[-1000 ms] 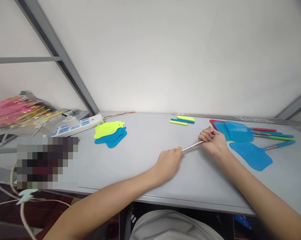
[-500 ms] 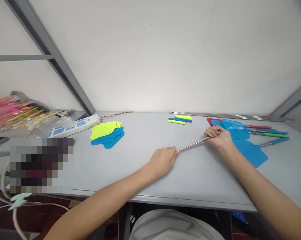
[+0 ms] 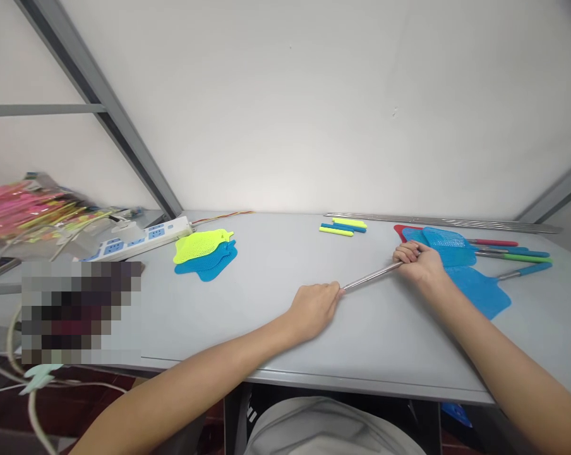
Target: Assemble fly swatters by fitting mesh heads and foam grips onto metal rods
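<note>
A thin metal rod (image 3: 371,277) runs between my two hands above the grey table. My left hand (image 3: 314,309) is closed round its lower left end, which the fingers hide. My right hand (image 3: 420,260) grips the upper right end with curled fingers. Just beyond and beside my right hand lie fly swatters with blue heads (image 3: 477,291), and one red head (image 3: 400,232) shows under them. Their coloured handles, such as a green handle (image 3: 527,258), point to the right.
Yellow-green and blue swatter heads (image 3: 214,260) are stacked at the left. Short yellow and blue grip tubes (image 3: 336,232) lie at the back, with long metal rods (image 3: 446,221) along the wall. A power strip (image 3: 157,235) and bagged coloured items (image 3: 34,205) are farther left.
Both hands keep their hold on the metal rod and are nearly still. The whole view has shifted very slightly; the objects on the table lie as before.
</note>
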The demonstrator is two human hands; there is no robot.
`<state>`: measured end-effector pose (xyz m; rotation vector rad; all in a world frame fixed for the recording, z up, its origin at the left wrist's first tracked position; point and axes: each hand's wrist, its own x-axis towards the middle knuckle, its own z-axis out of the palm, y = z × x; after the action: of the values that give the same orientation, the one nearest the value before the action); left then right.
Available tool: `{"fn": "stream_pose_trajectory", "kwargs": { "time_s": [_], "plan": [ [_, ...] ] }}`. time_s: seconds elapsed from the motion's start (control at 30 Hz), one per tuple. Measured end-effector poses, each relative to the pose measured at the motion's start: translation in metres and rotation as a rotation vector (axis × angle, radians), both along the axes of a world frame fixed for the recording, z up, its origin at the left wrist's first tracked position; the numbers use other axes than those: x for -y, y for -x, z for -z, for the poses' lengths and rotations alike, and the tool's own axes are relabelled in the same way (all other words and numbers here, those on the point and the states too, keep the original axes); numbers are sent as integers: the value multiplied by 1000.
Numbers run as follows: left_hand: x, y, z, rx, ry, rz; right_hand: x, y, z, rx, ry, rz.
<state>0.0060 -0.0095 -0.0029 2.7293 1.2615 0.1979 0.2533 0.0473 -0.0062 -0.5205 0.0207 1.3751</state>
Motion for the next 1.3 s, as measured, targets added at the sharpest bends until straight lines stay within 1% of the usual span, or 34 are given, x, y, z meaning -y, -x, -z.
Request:
{"fn": "stream_pose_trajectory", "kwargs": {
  "time_s": [0.23, 0.33, 0.57, 0.77, 0.97, 1.03, 1.3],
  "plan": [
    [2, 2, 4, 25, -20, -45, 8, 13, 1, 2, -105, 45],
    [3, 3, 6, 28, -28, -58, 12, 22, 0, -2, -127, 48],
    [4, 1, 8, 26, -51, -70, 19, 44, 4, -25, -115, 28],
    [4, 1, 8, 35, -54, -71, 23, 56, 4, -31, -81, 12],
    [3, 0, 7, 50, -30, -78, 27, 57, -8, -12, -77, -9],
    [3, 0, 6, 53, -17, -76, 26, 56, -9, -6, -77, -27],
    [2, 0, -1, 108, 45, -51, 17, 46, -1, -3, -47, -121]
  ]
}}
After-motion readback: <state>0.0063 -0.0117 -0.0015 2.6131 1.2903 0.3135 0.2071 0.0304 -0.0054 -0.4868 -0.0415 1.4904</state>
